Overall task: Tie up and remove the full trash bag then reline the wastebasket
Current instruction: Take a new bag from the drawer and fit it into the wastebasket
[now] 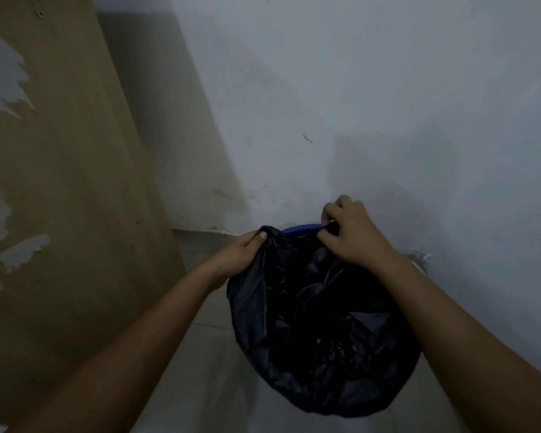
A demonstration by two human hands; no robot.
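Your left hand (238, 256) and right hand (347, 232) both pinch the thin, slippery black trash bag (319, 323) at its upper rim, probably light; gather there.

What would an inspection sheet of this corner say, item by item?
Surface: pale tiled floor, dimly lit.
Job's things: black trash bag draped over a blue wastebasket; only a strip of its rim shows.
Clutter: nothing seen.
Hands: left hand grips the bag's edge at the far left rim; right hand pinches it at the far rim, fingers curled.
Cables: nothing seen.
Surroundings: grey-white wall behind; brown panel with peeled patches on the left.
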